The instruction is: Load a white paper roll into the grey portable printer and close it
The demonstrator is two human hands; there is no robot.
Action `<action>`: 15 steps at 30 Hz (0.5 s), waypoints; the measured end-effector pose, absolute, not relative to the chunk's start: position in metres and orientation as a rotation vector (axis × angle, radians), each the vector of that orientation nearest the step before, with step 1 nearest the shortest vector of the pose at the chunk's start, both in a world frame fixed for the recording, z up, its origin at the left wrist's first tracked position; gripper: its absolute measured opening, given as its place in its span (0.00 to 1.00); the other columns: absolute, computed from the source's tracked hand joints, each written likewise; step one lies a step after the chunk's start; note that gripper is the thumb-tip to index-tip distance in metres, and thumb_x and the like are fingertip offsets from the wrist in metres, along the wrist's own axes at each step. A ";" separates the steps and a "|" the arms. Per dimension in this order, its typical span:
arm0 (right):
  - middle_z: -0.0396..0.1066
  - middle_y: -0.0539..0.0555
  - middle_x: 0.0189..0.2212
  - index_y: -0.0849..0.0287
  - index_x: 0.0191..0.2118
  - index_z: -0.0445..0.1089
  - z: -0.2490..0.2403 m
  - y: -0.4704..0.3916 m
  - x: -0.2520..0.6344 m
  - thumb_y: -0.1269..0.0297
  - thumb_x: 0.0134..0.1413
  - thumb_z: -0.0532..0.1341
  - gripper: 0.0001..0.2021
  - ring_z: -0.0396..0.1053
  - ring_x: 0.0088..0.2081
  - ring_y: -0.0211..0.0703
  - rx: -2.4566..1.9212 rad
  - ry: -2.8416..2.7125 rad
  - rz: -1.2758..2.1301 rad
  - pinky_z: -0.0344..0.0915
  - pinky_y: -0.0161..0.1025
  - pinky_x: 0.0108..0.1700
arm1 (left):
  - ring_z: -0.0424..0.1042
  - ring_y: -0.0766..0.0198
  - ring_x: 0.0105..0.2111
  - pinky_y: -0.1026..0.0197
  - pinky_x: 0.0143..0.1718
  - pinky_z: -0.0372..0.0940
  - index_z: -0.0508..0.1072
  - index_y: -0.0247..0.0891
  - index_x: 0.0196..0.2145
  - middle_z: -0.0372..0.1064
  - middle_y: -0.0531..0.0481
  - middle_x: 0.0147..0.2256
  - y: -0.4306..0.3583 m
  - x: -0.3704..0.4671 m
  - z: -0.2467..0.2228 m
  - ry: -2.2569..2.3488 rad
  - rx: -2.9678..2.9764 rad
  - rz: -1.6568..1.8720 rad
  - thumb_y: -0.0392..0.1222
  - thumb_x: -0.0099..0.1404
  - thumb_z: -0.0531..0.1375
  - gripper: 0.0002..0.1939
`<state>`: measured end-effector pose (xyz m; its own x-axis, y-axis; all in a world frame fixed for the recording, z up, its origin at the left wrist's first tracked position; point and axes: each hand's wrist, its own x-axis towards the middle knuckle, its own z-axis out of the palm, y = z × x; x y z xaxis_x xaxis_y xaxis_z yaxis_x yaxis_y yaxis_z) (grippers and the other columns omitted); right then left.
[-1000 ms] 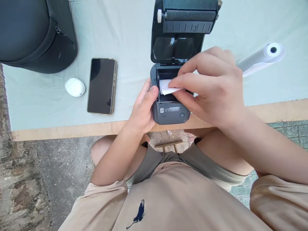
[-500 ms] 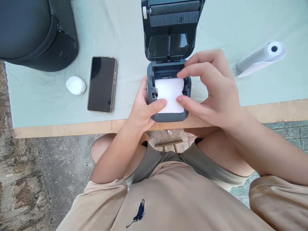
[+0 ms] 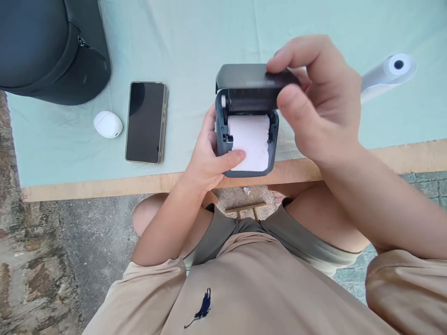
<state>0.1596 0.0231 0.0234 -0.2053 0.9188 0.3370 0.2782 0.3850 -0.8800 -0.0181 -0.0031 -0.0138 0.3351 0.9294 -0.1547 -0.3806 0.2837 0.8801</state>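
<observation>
A small dark label printer (image 3: 273, 156) is held over the table's front edge. My left hand (image 3: 211, 160) grips its left side, the thumb pressing on the white paper (image 3: 249, 139) that lies out over the front. My right hand (image 3: 324, 100) has thumb and fingers pinched on the right end of the printer's lid (image 3: 244, 77). The hinged lid is tilted partway down over the body, and its black roller shows underneath. The inside behind the paper is mostly hidden by the lid.
Left of the printer lie a dark-screened phone (image 3: 145, 123) and a white rounded case (image 3: 108, 124). A black zippered bag (image 3: 52, 51) stands at the back left. A white paper roll (image 3: 391, 74) rests at the right. The table (image 3: 195, 37) has a pale green cloth and a wooden front edge.
My right hand has left the paper and taken hold of the lid. The lid has swung from standing fully back to partway down. My left hand keeps its hold.
</observation>
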 end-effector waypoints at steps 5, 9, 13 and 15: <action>0.60 0.55 0.46 0.52 0.41 0.66 0.013 0.019 0.168 0.59 0.51 0.61 0.11 0.58 0.57 0.45 -0.956 -1.985 0.748 0.62 0.49 0.61 | 0.67 0.47 0.55 0.54 0.46 0.71 0.63 0.45 0.45 0.70 0.49 0.48 -0.004 -0.019 -0.014 0.772 0.853 1.010 0.43 0.51 0.68 0.26; 0.59 0.53 0.53 0.49 0.50 0.60 0.014 0.016 0.168 0.59 0.54 0.58 0.17 0.61 0.56 0.44 -1.021 -1.834 1.036 0.68 0.44 0.55 | 0.67 0.48 0.55 0.52 0.48 0.70 0.62 0.46 0.48 0.67 0.49 0.51 -0.003 -0.018 -0.014 0.727 0.860 1.034 0.43 0.50 0.68 0.30; 0.58 0.52 0.55 0.47 0.55 0.52 0.015 0.013 0.164 0.56 0.53 0.60 0.25 0.67 0.43 0.35 -1.052 -1.797 1.293 0.71 0.36 0.43 | 0.62 0.47 0.60 0.49 0.53 0.68 0.61 0.47 0.49 0.68 0.47 0.51 -0.004 -0.016 -0.012 0.653 0.775 1.064 0.52 0.56 0.64 0.26; 0.57 0.51 0.54 0.47 0.54 0.51 0.014 0.012 0.163 0.56 0.53 0.61 0.25 0.66 0.41 0.33 -1.061 -1.790 1.315 0.71 0.34 0.39 | 0.61 0.47 0.61 0.49 0.54 0.67 0.63 0.44 0.47 0.70 0.47 0.50 -0.005 -0.015 -0.010 0.674 0.747 1.054 0.53 0.58 0.62 0.22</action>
